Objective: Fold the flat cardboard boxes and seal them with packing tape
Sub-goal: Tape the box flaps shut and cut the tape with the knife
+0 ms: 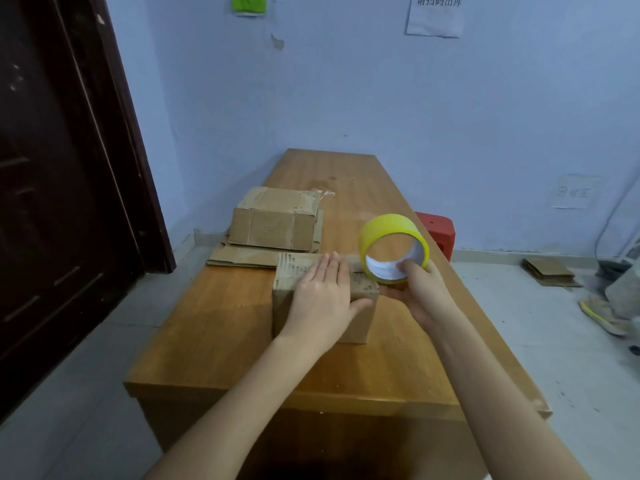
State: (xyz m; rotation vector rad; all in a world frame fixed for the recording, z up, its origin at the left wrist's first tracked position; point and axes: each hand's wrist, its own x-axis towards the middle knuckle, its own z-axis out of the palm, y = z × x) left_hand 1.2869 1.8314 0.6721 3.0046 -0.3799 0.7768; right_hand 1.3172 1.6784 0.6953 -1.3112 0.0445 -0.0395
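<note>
Head view, folded cardboard box point(298, 275) mid-table, left hand point(323, 299) flat, fingers straight, pressing its top, right hand point(420, 292) at the box's 3 o'clock grasping yellow tape roll point(393, 247), thumb inside core, taped box point(275, 220) at 11 o'clock on flat cardboard point(239, 256), wooden table point(221, 327).

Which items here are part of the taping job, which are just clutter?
Job: near cardboard box, yellow tape roll, left hand, right hand, taped box, flat cardboard.
Clutter: red stool, wall notice, floor cardboard, shoe.
</note>
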